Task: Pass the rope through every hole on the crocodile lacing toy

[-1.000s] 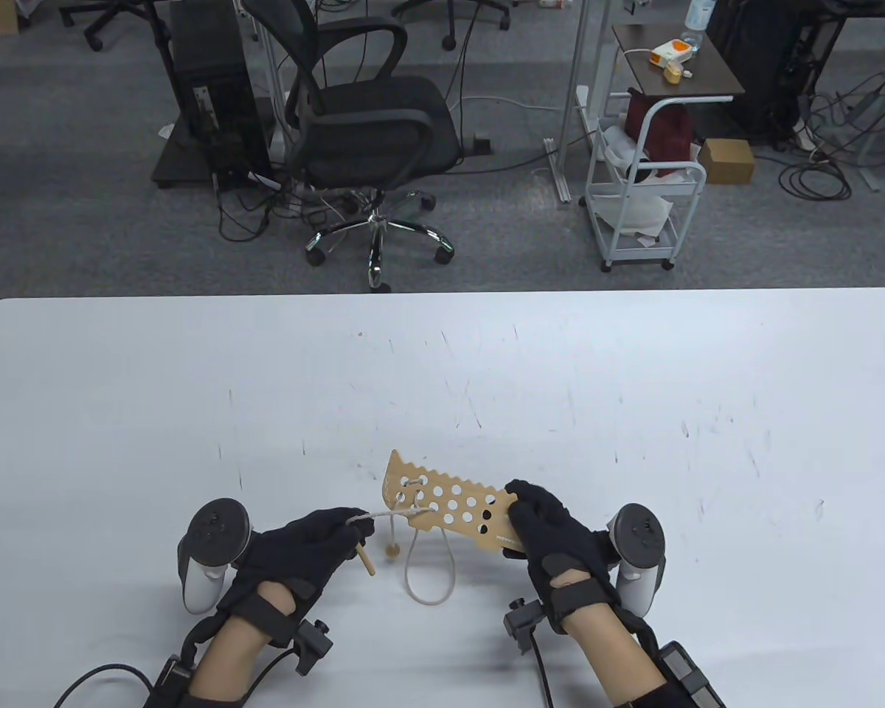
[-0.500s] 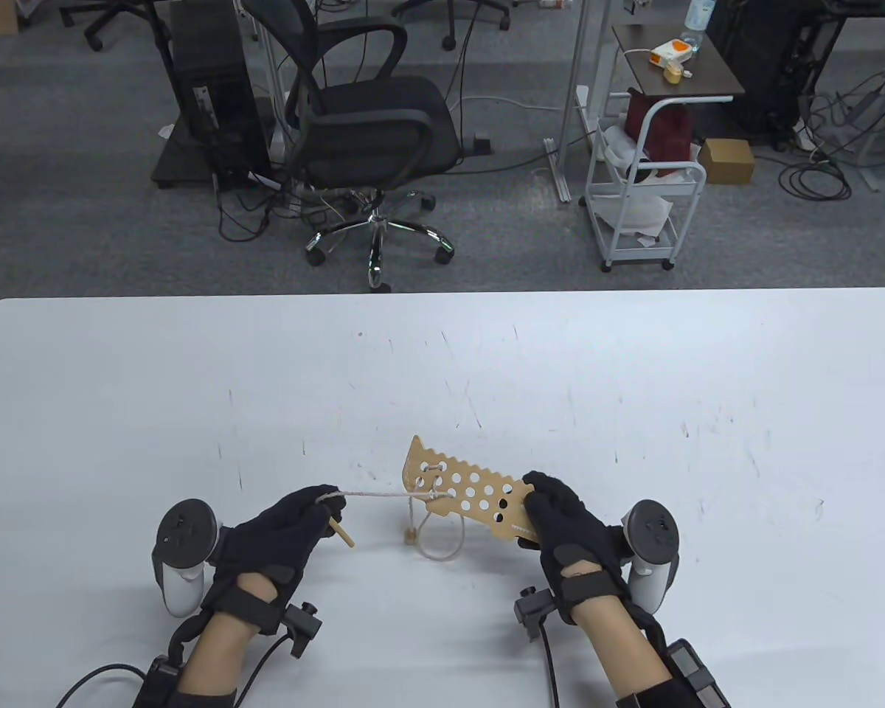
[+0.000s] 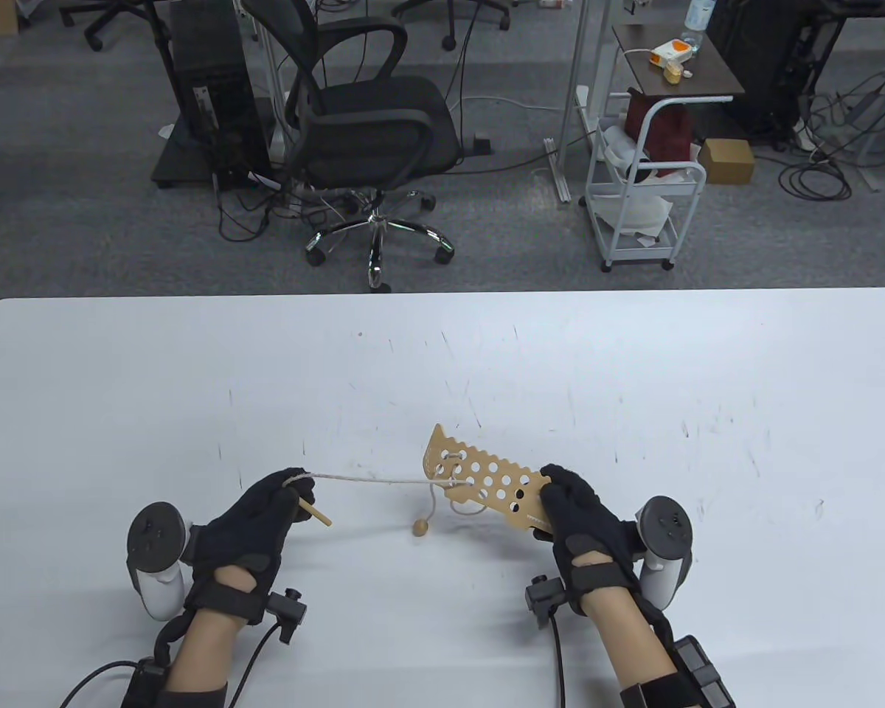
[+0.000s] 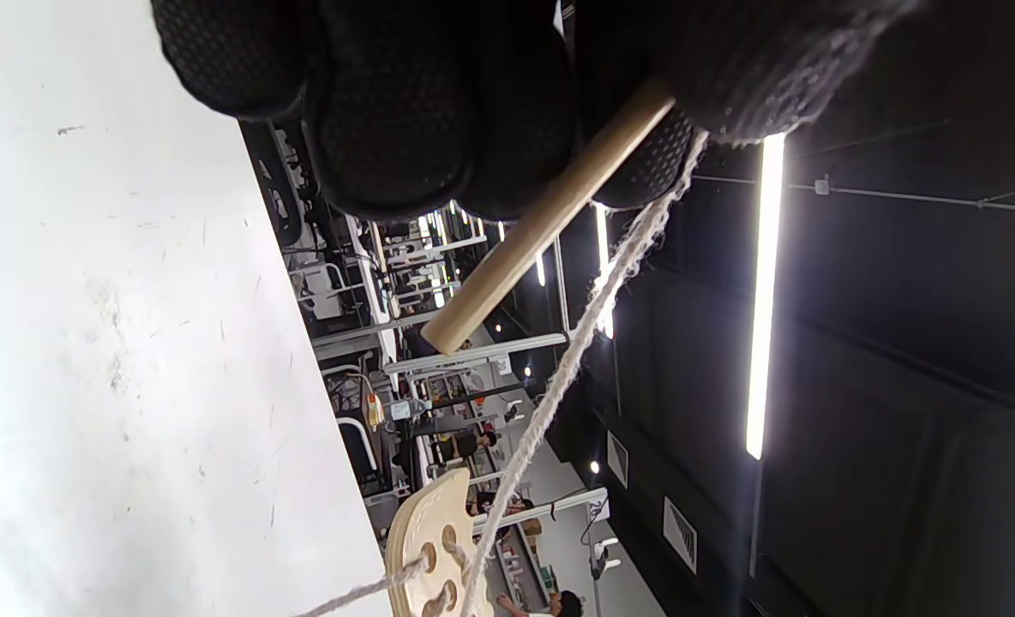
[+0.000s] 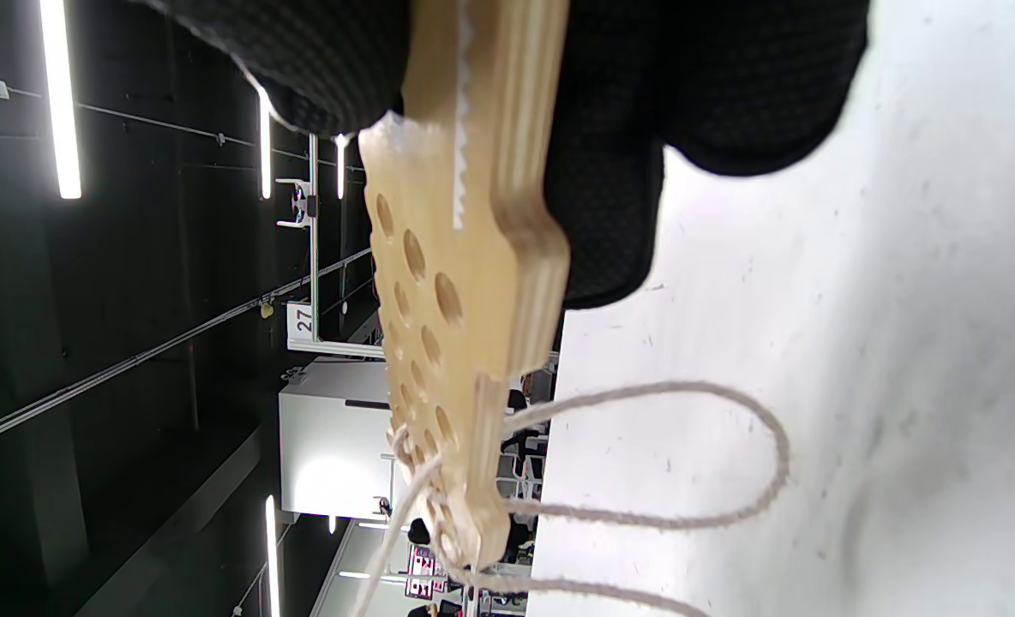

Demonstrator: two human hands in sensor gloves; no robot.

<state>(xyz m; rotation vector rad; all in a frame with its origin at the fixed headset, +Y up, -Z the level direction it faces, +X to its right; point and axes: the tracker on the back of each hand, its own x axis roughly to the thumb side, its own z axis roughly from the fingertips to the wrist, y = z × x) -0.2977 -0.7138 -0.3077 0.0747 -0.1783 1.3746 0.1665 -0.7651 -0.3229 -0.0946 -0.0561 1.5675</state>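
The wooden crocodile lacing toy (image 3: 482,481) (image 5: 456,283), a flat board full of round holes, is held above the table by my right hand (image 3: 569,509), which grips its near end. A pale rope (image 3: 369,479) (image 4: 576,360) runs taut from the board's far holes to my left hand (image 3: 276,501), which pinches it together with the wooden needle stick (image 3: 314,510) (image 4: 542,223). A small slack loop (image 5: 713,463) hangs under the board. The rope's wooden end bead (image 3: 420,526) dangles just over the table.
The white table (image 3: 442,354) carries only scuff marks. Beyond its far edge stand a black office chair (image 3: 369,125), a computer tower (image 3: 210,81) and a white trolley (image 3: 641,199).
My left hand pulled the rope farther left and it drew taut, shrinking the loop under the board. My right hand carried the board right and slightly farther away. The bead swung right.
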